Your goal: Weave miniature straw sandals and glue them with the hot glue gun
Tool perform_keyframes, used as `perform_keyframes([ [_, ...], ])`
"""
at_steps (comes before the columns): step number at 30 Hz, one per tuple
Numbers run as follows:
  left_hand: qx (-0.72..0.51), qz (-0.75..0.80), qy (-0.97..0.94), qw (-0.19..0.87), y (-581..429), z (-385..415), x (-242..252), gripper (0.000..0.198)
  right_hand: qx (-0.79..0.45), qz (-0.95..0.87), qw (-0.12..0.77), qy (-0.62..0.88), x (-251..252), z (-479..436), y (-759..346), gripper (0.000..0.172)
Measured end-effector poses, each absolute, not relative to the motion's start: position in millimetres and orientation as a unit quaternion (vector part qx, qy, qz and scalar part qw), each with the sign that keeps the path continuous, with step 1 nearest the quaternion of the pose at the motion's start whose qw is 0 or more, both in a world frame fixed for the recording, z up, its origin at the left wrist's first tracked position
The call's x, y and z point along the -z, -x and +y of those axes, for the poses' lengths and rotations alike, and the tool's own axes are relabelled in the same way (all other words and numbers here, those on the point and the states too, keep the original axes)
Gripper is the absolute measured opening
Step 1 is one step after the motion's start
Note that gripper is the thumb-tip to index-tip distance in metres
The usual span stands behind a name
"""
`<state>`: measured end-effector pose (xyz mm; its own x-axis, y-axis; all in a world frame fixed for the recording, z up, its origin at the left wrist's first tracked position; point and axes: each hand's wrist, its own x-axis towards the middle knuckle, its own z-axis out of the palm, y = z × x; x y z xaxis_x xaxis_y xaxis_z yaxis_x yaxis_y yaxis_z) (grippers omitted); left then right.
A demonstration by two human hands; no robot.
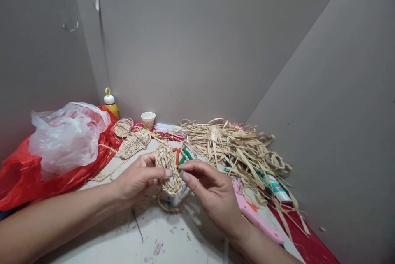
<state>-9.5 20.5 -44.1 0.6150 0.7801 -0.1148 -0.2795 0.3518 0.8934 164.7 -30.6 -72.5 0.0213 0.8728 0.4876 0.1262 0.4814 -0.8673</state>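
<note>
A braided straw sole (166, 161), long and oval, is held up over the table between both hands. My left hand (143, 175) grips its left side, thumb across the front and fingers behind. At its lower right edge, my right hand (210, 186) pinches with thumb and forefinger; whether a strand lies between those fingertips is too small to tell. Just behind the sole lie pliers (187, 155) with green handles and something with orange handles (178, 157). Below it stands a small round container (173, 206) with a brownish rim, partly hidden.
Two woven straw pieces (135, 142) lie at the back left beside a paper cup (148, 120). Dry straw (234, 144) is heaped at the right, near a pink-handled tool (256, 218) and a can (277, 190). Plastic bags (70, 132) and a yellow bottle (110, 101) occupy the left.
</note>
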Motion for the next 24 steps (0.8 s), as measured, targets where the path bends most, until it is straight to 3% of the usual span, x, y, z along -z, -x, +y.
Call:
perform_keyframes([
  [6, -0.304, 0.274, -0.446, 0.796, 11.4, 25.6, 44.6, 0.024, -0.333, -0.514, 0.657, 0.44, 67.2, -21.5, -171.2, 0.014],
  [11, -0.284, 0.291, -0.474, 0.781, 15.5, 28.3, 44.0, 0.017, -0.499, -0.433, 0.609, 0.44, 69.0, -8.7, -174.3, 0.029],
  [16, -0.274, 0.257, -0.562, 0.737, 18.9, 31.3, 43.7, 0.011, -0.589, -0.418, 0.539, 0.433, 76.3, -11.8, -166.5, 0.044],
  [20, -0.24, 0.238, -0.593, 0.731, 19.4, 30.6, 41.0, 0.009, -0.663, -0.361, 0.52, 0.399, 78.8, -17.3, -159.2, 0.039],
  [24, -0.233, 0.265, -0.603, 0.715, 17.8, 29.2, 40.0, 0.013, -0.681, -0.302, 0.558, 0.368, 78.7, -20.8, -154.4, 0.03],
])
